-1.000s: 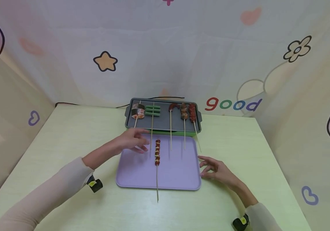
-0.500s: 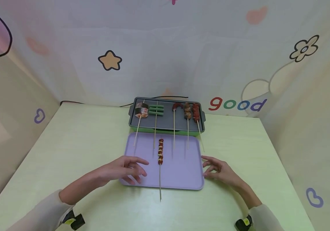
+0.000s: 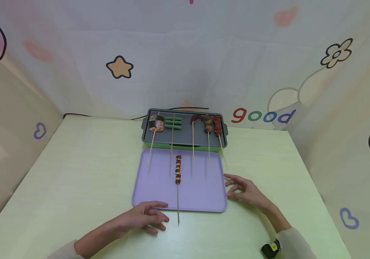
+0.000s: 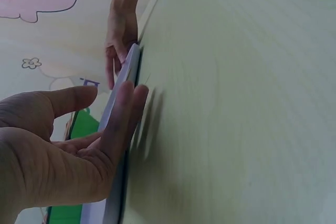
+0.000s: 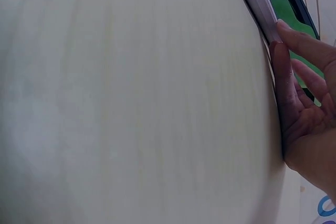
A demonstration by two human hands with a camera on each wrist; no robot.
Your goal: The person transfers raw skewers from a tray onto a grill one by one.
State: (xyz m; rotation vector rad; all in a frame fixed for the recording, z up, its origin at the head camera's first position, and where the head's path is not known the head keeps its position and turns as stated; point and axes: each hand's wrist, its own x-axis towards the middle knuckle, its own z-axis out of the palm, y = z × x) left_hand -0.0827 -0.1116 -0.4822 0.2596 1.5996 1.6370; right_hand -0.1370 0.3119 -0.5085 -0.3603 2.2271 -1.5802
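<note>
A lilac tray lies on the table. On it rests a skewer of red and pale pieces, its bare stick reaching past the front edge. My left hand hovers at the tray's front left corner, fingers loosely spread and holding nothing, left of that stick. At the tray's right edge, the fingertips of my right hand touch the rim. Both the thumb and a finger meet the rim in the right wrist view.
Behind the tray stands a dark grill plate on a green base. Several skewers lie on it: a black-wrapped roll, green pods, a curled brown piece and two meat skewers. Their sticks overhang the tray. A patterned curtain encloses the table.
My left hand has moved from beside the skewer sticks at the grill, back toward me over the tray, to its front left corner. My right hand has stayed at the right edge.
</note>
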